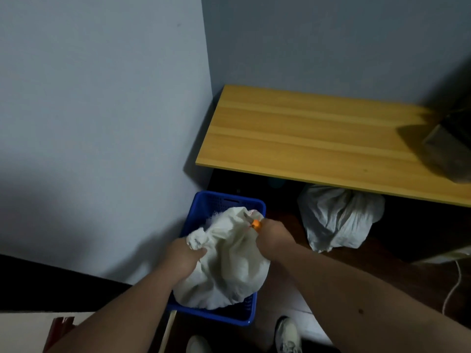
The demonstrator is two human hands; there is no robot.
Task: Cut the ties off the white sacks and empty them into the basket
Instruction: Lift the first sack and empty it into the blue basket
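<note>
A white sack point(230, 266) lies in the blue plastic basket point(224, 200) on the floor by the wall. My left hand point(183, 256) grips a bunched corner of the sack at its left side. My right hand point(272, 238) is closed on an orange-handled cutter point(255, 223) whose blade tip points at the sack's gathered top, near the basket's far right corner. A second white sack point(339, 217), tied shut, sits on the floor under the wooden table, to the right of the basket.
A wooden table point(305, 133) spans the right side above the second sack, with a dark object point(451, 149) on its right end. The wall stands left of the basket. My shoes point(288, 335) are in front of it. A white cable point(456, 284) trails at the right.
</note>
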